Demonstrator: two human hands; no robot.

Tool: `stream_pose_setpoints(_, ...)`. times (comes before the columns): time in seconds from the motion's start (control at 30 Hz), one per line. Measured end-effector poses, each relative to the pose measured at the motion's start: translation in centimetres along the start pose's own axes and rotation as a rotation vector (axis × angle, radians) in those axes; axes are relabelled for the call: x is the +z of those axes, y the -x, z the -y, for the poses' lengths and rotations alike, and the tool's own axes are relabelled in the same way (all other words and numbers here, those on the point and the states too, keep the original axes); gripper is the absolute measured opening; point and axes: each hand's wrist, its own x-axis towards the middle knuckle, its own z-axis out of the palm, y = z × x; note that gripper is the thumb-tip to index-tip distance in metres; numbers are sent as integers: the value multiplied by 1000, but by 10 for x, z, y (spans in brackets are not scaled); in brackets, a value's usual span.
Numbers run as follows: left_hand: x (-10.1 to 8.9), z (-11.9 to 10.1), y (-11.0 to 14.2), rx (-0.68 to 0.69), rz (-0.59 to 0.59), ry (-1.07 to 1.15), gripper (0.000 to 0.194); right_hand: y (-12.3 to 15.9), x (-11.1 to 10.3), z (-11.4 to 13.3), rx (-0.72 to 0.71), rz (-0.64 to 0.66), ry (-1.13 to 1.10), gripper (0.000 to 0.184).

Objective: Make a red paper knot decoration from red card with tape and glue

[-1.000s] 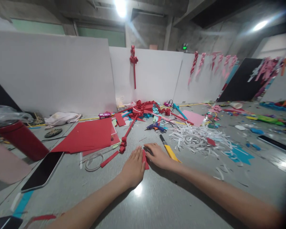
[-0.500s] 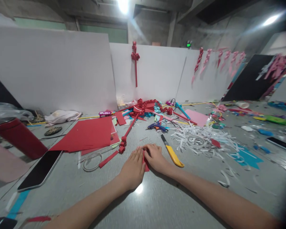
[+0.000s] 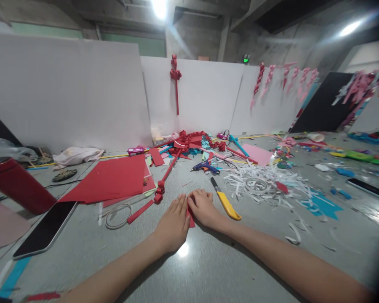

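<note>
A small red paper strip lies flat on the grey tabletop, mostly hidden under both hands. My left hand rests along its left side, fingers stretched out and pressing it down. From the other side my right hand bends over the strip, its fingers and thumb closed on the far part. To the right of that hand lies a utility knife with a yellow handle and its blade out. A red folded-paper rod with knots lies to the left of my left hand.
Red paper sheets, a phone, a red tumbler and a tape ring are on the left. A blue glue gun lies ahead. White paper shreds spread to the right. White panels stand behind.
The view has turned slightly right, so the scene sits a little further left. Both hands stay on the red paper strip, with barely any shift of the fingers.
</note>
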Motion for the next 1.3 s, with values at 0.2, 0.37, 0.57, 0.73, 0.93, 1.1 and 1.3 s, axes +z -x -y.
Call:
stream_pose_setpoints(0.2, -3, -1, 0, 0, 46, 1, 62, -2, 0, -2, 7, 0, 22, 31)
stream_pose_setpoints(0.37, 0, 1, 1, 28, 18, 8, 62, -1, -1, 0, -7, 9, 63, 33)
stream_pose_setpoints(0.57, -3, 2, 1, 33, 36, 22, 61, -1, 3, -2, 9, -24, 90, 32)
stream_pose_setpoints(0.73, -7, 2, 1, 45, 54, 18, 61, 1, 1, -3, -61, 9, 18, 29)
stream_pose_setpoints(0.93, -6, 3, 3, 53, 38, 25, 61, 5, -2, 2, -39, -24, -67, 23)
stream_pose_setpoints(1.1, -6, 3, 3, 37, 61, 22, 62, 7, -3, 3, -64, -39, 48, 28)
stream_pose_setpoints(1.3, -10, 3, 5, 39, 80, 62, 63, 6, -1, -1, -90, -36, 139, 32)
